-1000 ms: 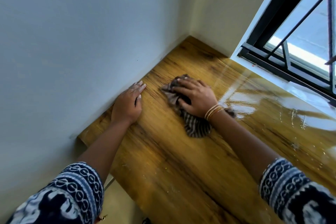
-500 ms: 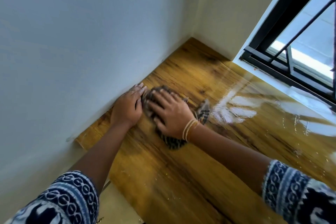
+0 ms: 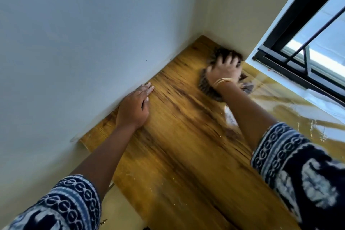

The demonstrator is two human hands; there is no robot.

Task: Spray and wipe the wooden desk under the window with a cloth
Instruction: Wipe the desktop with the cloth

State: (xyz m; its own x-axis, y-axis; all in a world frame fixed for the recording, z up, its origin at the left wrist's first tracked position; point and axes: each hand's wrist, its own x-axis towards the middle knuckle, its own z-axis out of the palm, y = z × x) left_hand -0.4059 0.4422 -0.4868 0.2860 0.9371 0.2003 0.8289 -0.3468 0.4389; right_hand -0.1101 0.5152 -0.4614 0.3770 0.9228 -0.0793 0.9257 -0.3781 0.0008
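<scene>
Cloth (image 3: 209, 87) under right hand (image 3: 224, 71), desk's (image 3: 186, 155) far corner.

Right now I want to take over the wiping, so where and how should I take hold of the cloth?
Probably best by the cloth's near bunched part, coming from above and from the near desk edge. It lies crumpled and flat, pushed toward the far corner beside the window, with walls on two sides. The right hand covers its middle; the left hand rests flat by the wall.

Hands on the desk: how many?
2. Left hand rests flat by the wall; right hand presses the cloth near the far corner of the wooden desk.
</scene>
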